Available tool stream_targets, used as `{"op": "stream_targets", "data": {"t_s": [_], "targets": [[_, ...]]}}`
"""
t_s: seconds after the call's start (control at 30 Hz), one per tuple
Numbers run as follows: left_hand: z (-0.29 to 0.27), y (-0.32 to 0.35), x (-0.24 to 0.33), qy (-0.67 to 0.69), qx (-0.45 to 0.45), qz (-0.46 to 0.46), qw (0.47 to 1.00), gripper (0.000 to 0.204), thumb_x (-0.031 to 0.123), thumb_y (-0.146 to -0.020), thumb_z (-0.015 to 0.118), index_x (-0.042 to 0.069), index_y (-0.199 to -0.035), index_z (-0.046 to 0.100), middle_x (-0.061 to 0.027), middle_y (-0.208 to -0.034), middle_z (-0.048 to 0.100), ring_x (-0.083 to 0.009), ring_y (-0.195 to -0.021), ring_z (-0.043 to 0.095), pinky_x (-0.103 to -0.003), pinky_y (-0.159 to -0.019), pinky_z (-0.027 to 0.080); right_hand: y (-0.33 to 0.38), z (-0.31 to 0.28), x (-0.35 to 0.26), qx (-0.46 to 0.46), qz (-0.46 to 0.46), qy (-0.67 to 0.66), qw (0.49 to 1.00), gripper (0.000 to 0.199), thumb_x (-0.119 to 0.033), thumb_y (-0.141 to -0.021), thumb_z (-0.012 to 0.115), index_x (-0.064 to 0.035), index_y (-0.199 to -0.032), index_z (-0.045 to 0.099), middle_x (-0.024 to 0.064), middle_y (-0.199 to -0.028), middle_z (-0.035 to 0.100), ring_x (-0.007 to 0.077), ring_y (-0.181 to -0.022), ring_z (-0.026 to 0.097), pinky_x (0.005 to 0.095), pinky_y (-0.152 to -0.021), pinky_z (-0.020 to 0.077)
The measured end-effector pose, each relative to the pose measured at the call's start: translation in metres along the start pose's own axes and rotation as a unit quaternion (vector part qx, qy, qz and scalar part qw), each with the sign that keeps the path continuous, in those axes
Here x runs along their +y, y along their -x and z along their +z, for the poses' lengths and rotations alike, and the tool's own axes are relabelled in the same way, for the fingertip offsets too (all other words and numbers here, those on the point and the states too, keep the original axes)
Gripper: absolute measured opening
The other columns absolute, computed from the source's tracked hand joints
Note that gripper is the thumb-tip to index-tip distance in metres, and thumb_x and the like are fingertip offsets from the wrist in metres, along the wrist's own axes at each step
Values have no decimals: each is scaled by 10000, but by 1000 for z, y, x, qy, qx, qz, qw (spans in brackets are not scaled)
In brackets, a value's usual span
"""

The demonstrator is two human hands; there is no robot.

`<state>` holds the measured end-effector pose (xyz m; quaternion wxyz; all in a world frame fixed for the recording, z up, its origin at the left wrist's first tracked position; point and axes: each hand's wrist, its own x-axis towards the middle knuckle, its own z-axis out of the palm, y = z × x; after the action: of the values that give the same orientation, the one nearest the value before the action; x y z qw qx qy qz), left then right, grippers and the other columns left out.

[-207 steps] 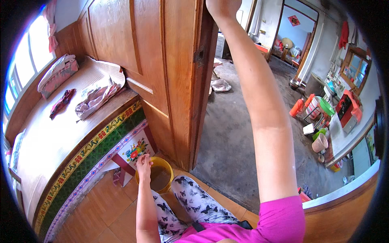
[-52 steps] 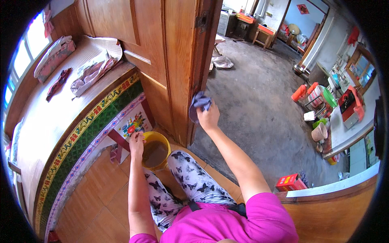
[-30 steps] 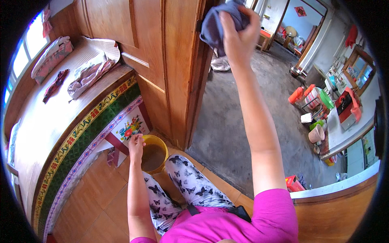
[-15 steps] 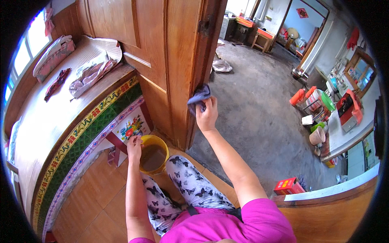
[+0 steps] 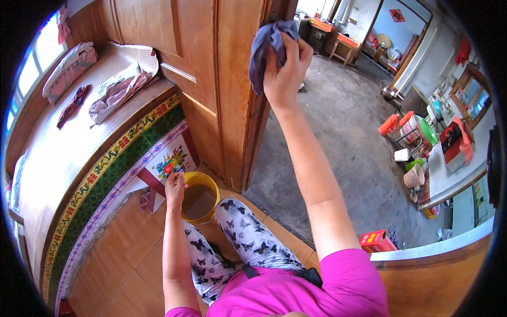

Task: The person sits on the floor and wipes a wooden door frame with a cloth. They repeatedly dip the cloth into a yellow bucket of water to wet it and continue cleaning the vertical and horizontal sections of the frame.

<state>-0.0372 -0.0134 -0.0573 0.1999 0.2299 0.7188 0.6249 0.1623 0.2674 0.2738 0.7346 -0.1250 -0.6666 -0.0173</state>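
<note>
My right hand [image 5: 288, 68] is raised to the upper part of a wooden door's edge, its fingers closed on a damp-looking purple-grey cloth [image 5: 260, 55]. The cloth is pressed against the edge of the brown panelled door [image 5: 232, 105], beside the dark latch area. Lower down, my left hand [image 5: 175, 191] hangs by the left rim of a yellow bucket [image 5: 215, 186], fingers loosely bent and slightly apart, with nothing visible in them. Murky brownish water [image 5: 199, 203] lies in the bucket, which stands on the tiled floor near my knees.
To the left runs a raised platform with a tiled front [image 5: 119, 140], carrying folded bedding [image 5: 68, 74] and crumpled clothes [image 5: 119, 103]. Past the door lies a grey concrete floor [image 5: 338, 153]. A red box [image 5: 376, 241] and a cluttered counter [image 5: 441, 179] stand on the right.
My right hand has moved the cloth up along the door's edge, to near the latch. My left hand and the bucket have stayed nearly where they were.
</note>
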Motion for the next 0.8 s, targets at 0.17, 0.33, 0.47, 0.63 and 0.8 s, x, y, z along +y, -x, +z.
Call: {"op": "stream_targets", "data": {"t_s": [0.17, 0.33, 0.47, 0.63, 0.8], "targets": [[-1, 5, 3, -25, 3, -5, 1000, 212, 180, -1019, 566, 5, -1090, 662, -50, -830, 649, -112, -656, 606, -250, -618, 500, 88, -25, 6, -80, 44, 82, 992, 457, -30, -736, 723, -115, -1177, 635, 168, -1026, 589, 407, -968, 595, 484, -806, 500], [4, 1, 7, -36, 6, -7, 999, 205, 157, -1008, 577, -7, -1096, 663, -66, -850, 654, -133, -668, 617, -265, -624, 525, 197, -63, 4, -206, 146, 92, 963, 368, -96, -750, 745, -175, -1101, 668, 124, -997, 599, 358, -913, 635, 453, -756, 534], [8, 1, 6, -27, 15, 3, 1000, 211, 169, -1011, 581, -7, -1092, 662, -49, -787, 636, -126, -657, 604, -272, -612, 509, 204, -84, 6, -267, 184, 98, 941, 228, -160, -749, 744, -146, -974, 712, 118, -987, 654, 317, -948, 651, 421, -807, 551], [-1, 3, 2, -51, 5, 9, 999, 239, 207, -1028, 584, -11, -1093, 658, -44, -816, 641, -121, -661, 599, -266, -623, 493, 79, -59, 7, -82, 105, -1, 991, 284, -151, -842, 693, -27, -1097, 665, 190, -1100, 596, 381, -1066, 562, 470, -954, 448], [-1, 4, 8, 4, 16, -7, 1000, 244, 204, -1031, 569, -15, -1091, 657, -37, -858, 646, -118, -678, 597, -255, -638, 496, 4, -17, -11, -48, -33, 40, 997, 402, -222, -878, 760, -51, -1223, 643, 208, -1122, 573, 388, -1058, 543, 463, -906, 459]]}}
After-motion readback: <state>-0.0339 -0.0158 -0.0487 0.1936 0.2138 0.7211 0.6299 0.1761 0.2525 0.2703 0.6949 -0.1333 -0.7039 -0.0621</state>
